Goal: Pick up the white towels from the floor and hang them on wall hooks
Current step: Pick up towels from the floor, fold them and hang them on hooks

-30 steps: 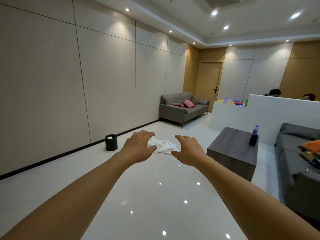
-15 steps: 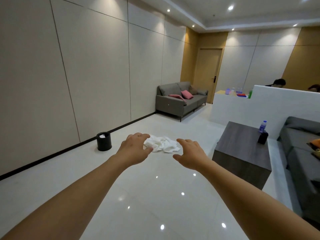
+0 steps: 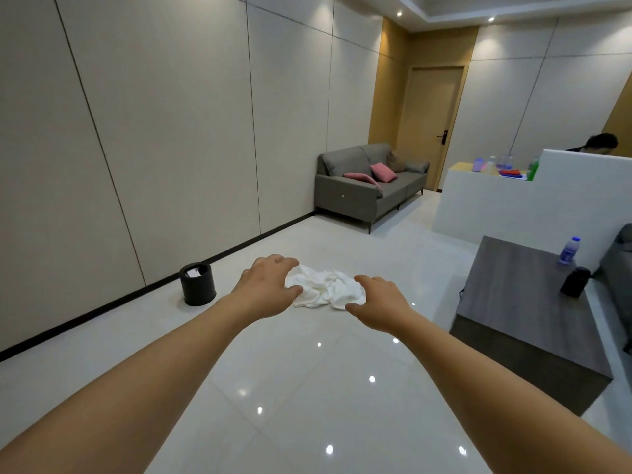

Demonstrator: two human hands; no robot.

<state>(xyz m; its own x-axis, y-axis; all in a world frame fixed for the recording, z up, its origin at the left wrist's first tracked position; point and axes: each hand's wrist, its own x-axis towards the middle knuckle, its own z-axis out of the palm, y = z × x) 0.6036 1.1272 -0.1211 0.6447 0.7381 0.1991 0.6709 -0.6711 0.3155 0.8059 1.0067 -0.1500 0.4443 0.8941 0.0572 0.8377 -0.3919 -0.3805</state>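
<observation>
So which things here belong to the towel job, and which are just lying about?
Job:
white towels, crumpled on the floor
left hand and right hand, reaching out towards them
No wall hooks in view.

Lying about:
black bin
grey sofa
pink cushions
coffee table
water bottle

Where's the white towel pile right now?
In the head view the white towel pile lies crumpled on the glossy floor at mid-frame, between the left hand and right hand, with the black bin to its left.
</observation>
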